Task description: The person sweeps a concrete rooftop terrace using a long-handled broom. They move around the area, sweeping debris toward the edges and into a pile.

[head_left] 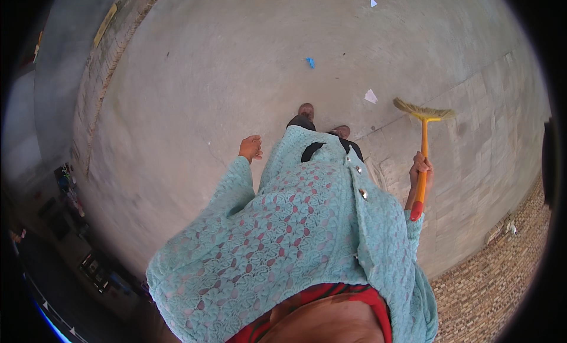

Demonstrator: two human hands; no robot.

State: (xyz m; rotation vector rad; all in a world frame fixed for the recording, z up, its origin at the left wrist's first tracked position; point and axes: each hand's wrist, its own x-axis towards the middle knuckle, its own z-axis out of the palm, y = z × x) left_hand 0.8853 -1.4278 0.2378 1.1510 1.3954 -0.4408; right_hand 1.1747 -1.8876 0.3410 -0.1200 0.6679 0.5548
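My right hand point(422, 169) is wrapped round the handle of a broom point(424, 136) on the right. The broom has an orange handle with a red end and a yellow head with pale bristles, which points away from me. At my left side hangs my left hand point(251, 148), its fingers curled in; whether anything is inside them cannot be made out. A white paper scrap point(371, 96) lies on the floor left of the bristles. Farther off are a small blue scrap point(310, 62) and another white scrap point(373, 2).
Grey concrete floor point(236, 65) spreads ahead of my brown shoes point(306, 110). A raised edge point(112, 71) curves along the left. A small-tiled wall point(490, 284) stands at the lower right, with a pale crumpled item point(511, 228) by its foot. Cluttered goods point(71, 186) sit at the far left.
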